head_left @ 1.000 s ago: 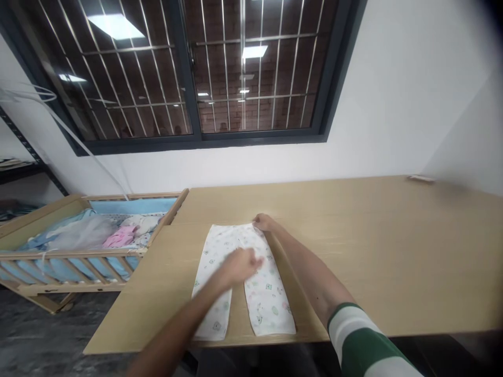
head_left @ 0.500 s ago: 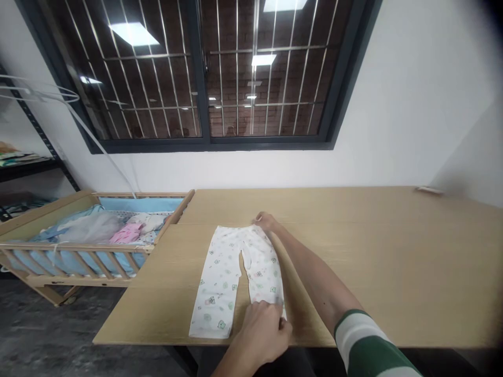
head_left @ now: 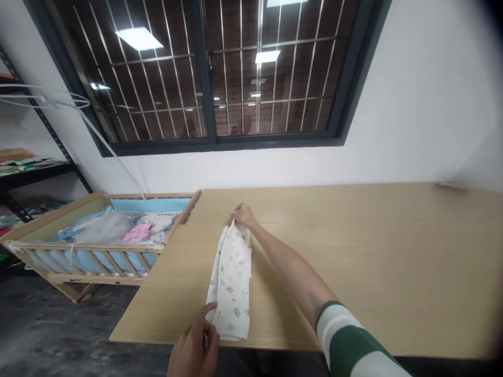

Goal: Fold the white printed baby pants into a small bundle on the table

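- Printed trousers (head_left: 234, 283), small and white, lie lengthwise on wooden table (head_left: 334, 262), close to the near edge. Folded leg over leg; strip of the under layer shows along the left side.
- Waist end points away from the person, hems toward; likely set this way so both ends sit within arm's reach.
- Right hand (head_left: 242, 213): thumb and fingers closed on the waist corner, drawing cloth up into a small peak. Looks like a pinch to control the top edge and keep the layers together.
- Left hand (head_left: 196, 340): index finger stretched out to the hem's left corner, other fingers curled. Probably there to steady or line up the lower layer. Cannot tell whether the thumb pinches cloth or the finger just touches it.
- One hand per end, presumably to keep the length straight between them.
- Right arm, in striped sleeve (head_left: 361, 337), comes in from the side, off the cloth; that leaves the upper layer visible.
- Wooden crib (head_left: 118, 246) stands beside the table's left side, holding pink cloth (head_left: 137, 233) and other fabrics; neither hand is near it.
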The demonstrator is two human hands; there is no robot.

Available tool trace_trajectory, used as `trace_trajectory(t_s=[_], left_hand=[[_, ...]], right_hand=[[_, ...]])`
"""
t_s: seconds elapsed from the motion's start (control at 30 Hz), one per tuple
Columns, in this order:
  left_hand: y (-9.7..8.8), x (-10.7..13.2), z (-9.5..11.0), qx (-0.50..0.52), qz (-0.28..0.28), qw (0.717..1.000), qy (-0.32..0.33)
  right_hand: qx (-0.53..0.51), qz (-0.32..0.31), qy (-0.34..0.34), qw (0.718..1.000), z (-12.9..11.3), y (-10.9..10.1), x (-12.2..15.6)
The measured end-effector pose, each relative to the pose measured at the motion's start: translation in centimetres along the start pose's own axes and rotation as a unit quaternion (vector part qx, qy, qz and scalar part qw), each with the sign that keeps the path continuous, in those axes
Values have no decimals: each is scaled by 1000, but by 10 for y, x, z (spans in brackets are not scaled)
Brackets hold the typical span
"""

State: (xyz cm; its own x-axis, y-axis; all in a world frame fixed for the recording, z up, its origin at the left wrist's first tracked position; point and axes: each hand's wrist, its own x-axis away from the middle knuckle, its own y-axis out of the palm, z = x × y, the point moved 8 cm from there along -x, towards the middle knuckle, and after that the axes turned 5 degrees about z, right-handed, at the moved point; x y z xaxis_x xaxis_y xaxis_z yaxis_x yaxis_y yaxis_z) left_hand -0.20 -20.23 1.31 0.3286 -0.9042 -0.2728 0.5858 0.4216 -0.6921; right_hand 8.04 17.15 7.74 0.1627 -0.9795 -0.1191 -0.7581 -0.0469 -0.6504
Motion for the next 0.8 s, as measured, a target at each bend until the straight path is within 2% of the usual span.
trace_trajectory(t_s=[0.13, 0.2, 0.27, 0.33, 0.43, 0.5, 0.57, 0.63, 0.67, 0.73, 0.8], left_hand=[[3, 1, -24, -105, -23, 994, -37], [4, 0, -30, -177, -20, 983, -31], [2, -1, -26, -240, 18, 970, 19], [-2, 1, -12, -272, 81, 954, 94], [0, 13, 14, -275, 156, 926, 205], [11, 24, 27, -273, 171, 912, 255], [25, 36, 30, -288, 174, 901, 273], [41, 48, 26, -311, 178, 890, 282], [48, 55, 23, -321, 184, 883, 289], [60, 65, 17, -336, 194, 871, 303], [65, 69, 12, -345, 194, 868, 301]], right_hand=[[36, -10, 1, 999, -8, 27, 9], [57, -17, -7, 998, -12, 34, 16], [72, -29, -28, 997, -18, 38, 24], [80, -48, -65, 994, -28, 42, 38], [75, -106, -160, 979, -47, 49, 79], [61, -186, -277, 941, -62, 56, 129], [38, -278, -398, 873, -70, 59, 192], [27, -348, -465, 814, -63, 58, 248], [29, -373, -480, 794, -57, 57, 269], [45, -403, -490, 771, -41, 58, 293], [69, -408, -485, 771, -26, 62, 292]])
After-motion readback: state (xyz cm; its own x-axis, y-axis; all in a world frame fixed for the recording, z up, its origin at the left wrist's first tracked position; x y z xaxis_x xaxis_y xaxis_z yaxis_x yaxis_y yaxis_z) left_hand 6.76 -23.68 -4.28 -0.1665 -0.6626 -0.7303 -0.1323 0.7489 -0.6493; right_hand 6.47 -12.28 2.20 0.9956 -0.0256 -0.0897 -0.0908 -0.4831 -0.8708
